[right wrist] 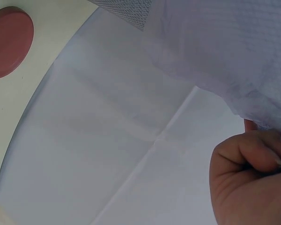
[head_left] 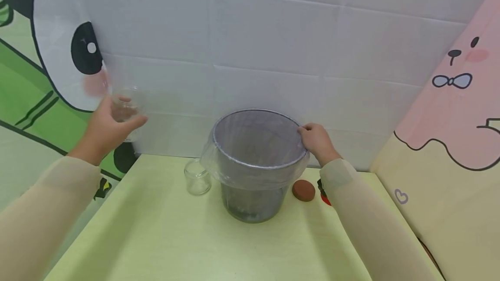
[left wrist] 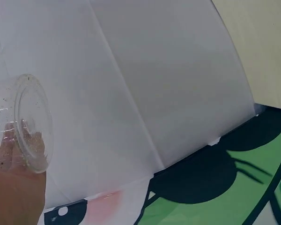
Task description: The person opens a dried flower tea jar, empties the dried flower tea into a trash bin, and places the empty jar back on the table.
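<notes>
Seen from above, over a pale yellow-green table [head_left: 164, 237]. Left hand [head_left: 103, 131] raised in the air at the left, well above the table, fingers wrapped around a clear glass jar [head_left: 126, 109], blurred in the head view. From the left wrist, the jar's round base [left wrist: 33, 124] shown with specks clinging to the glass, fingertips visible through it.

Right hand [head_left: 317, 142] clenched on the far right rim of a grey mesh bin [head_left: 254, 205], pinching the rim together with the clear plastic liner [head_left: 250, 172] folded over it; curled fingers [right wrist: 253, 154] confirmed from the right wrist.

Bin stood upright near the table's back edge. Just left of it, a 2nd empty glass jar [head_left: 197, 178], upright and open. Just right of it, a round reddish-brown lid [head_left: 303, 190] lying flat, and a red object [head_left: 324, 194] mostly hidden behind the right sleeve. White cloth backdrop [head_left: 273, 42] behind, with a cartoon panda at the left and a pink cartoon panel at the right.
</notes>
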Motion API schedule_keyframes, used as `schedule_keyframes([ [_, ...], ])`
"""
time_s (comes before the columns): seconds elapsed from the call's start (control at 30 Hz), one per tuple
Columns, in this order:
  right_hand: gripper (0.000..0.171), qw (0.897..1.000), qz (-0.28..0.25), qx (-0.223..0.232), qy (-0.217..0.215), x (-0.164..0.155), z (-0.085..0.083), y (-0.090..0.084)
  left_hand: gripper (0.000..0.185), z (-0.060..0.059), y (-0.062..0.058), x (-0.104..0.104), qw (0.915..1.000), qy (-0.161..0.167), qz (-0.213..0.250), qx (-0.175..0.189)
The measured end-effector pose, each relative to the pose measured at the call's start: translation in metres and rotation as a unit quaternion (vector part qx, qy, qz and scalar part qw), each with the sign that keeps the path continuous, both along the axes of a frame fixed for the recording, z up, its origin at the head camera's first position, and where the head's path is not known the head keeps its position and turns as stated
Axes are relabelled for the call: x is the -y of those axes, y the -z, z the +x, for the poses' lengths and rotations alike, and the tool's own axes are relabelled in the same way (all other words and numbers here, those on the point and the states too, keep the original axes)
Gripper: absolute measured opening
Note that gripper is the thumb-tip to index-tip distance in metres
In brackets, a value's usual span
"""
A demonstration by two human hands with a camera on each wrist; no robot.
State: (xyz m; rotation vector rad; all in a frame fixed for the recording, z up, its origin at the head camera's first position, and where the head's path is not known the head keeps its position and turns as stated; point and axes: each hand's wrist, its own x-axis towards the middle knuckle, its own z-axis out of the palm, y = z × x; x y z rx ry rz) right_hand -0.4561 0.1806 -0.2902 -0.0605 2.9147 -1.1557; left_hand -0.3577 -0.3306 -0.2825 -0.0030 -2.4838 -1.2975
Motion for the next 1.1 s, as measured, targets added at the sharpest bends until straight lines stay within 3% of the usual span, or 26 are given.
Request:
schedule_keyframes([
  [0.57,0.046,1.000,-0.002,-0.004,0.002,0.003,-0.001,0.001,0.089,-0.004,0.072,0.010,0.9988,-0.003,0.002,0.049],
  [0.83,0.045,1.000,-0.004,-0.004,0.003,0.004,-0.001,0.000,0.091,-0.001,0.092,0.002,0.9983,-0.004,0.027,0.051],
  [1.1,0.046,1.000,-0.002,-0.001,0.001,0.003,-0.001,0.000,0.092,-0.008,0.116,-0.002,0.9974,-0.018,0.049,0.051],
])
